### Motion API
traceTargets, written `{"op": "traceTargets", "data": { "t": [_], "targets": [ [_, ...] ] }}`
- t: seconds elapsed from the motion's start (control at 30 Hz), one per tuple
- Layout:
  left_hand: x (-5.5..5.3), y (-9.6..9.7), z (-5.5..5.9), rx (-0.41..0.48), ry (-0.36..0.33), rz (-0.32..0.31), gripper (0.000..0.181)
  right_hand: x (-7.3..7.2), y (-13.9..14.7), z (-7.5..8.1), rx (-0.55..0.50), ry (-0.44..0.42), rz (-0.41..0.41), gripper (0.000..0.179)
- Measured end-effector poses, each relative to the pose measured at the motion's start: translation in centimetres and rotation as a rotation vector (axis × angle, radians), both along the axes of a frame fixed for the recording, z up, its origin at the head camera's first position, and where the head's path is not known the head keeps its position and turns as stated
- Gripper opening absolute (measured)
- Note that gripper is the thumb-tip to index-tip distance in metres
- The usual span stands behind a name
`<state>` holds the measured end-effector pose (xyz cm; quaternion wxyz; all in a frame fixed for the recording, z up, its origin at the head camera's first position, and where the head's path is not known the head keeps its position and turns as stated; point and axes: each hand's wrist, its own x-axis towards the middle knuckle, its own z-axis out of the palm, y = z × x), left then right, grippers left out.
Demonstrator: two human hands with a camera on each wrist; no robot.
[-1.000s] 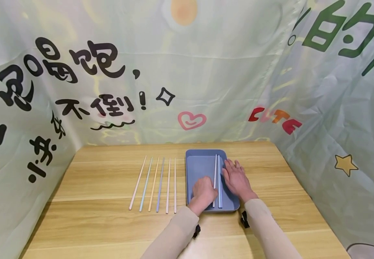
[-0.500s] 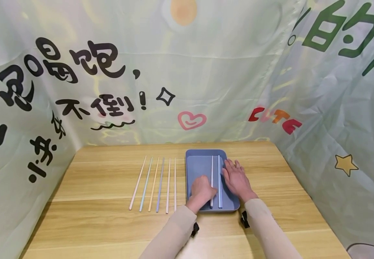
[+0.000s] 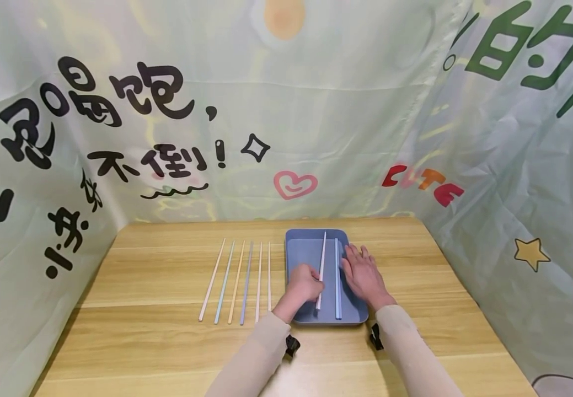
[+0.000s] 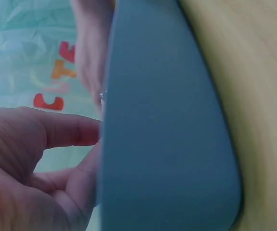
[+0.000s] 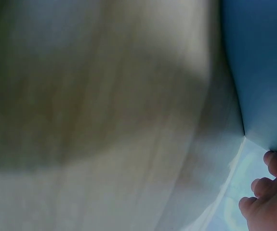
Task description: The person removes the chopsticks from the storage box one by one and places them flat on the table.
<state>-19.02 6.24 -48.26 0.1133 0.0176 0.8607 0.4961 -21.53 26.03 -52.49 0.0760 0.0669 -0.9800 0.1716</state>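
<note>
A blue-grey rectangular tray stands on the wooden table. My left hand is over the tray and pinches a pale pink chopstick, whose far end leans slightly right; whether a second one lies with it, I cannot tell. To its right, light blue chopsticks lie side by side in the tray. My right hand rests on the tray's right rim with fingers extended forward. In the left wrist view the tray wall hides the left fingertips. The right fingers show beside the tray in the right wrist view.
Left of the tray, several chopsticks lie spaced apart on the table, among them a yellow chopstick and a blue-violet chopstick. A printed cloth hangs round the back and both sides of the table.
My left hand has moved left and a little toward the far side, carrying the pale pink chopstick away from the light blue ones. My right hand has stayed at the rim.
</note>
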Motion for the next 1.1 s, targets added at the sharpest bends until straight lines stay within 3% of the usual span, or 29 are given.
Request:
{"op": "traceTargets", "data": {
  "t": [0.5,0.87,1.1],
  "targets": [
    [-0.6,-5.2,1.3,0.204,-0.074,0.002,0.02,0.2,-0.1,0.2,0.006,-0.014,0.008,0.054],
    [-0.8,-9.0,2.0,0.2,-0.053,0.017,0.025,0.2,-0.1,0.2,0.003,-0.015,0.01,0.055],
    [-0.7,-12.1,1.8,0.156,-0.02,0.055,0.026,0.1,0.0,0.0,0.005,-0.016,0.007,0.056]
  ]
}}
